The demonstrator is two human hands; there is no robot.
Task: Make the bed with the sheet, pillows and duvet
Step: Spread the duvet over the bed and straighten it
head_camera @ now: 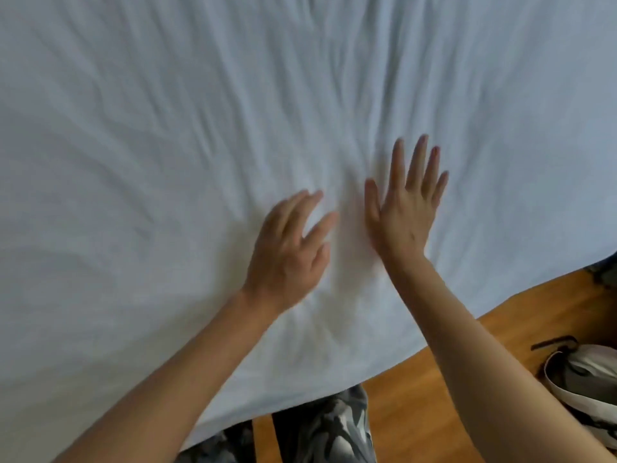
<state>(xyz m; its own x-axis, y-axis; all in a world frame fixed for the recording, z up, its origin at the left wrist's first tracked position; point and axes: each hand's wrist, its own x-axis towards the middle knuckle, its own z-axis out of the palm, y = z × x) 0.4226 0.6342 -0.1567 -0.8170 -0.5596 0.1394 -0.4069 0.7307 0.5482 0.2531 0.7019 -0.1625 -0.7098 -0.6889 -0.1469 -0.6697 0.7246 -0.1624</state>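
A white sheet (200, 128) covers the mattress and fills most of the head view, with many soft wrinkles running away from me. My left hand (290, 252) lies on the sheet near the bed's near edge, fingers loosely spread and slightly blurred. Just to its right, my right hand (407, 208) rests flat on the sheet with straight, spread fingers. Neither hand holds any cloth. No pillows or duvet are in view.
The bed's near edge runs diagonally from lower left to right. Beyond it is a wooden floor (417, 396). My patterned trouser legs (334, 429) stand against the bed. A grey-and-white shoe (587, 379) lies on the floor at the lower right.
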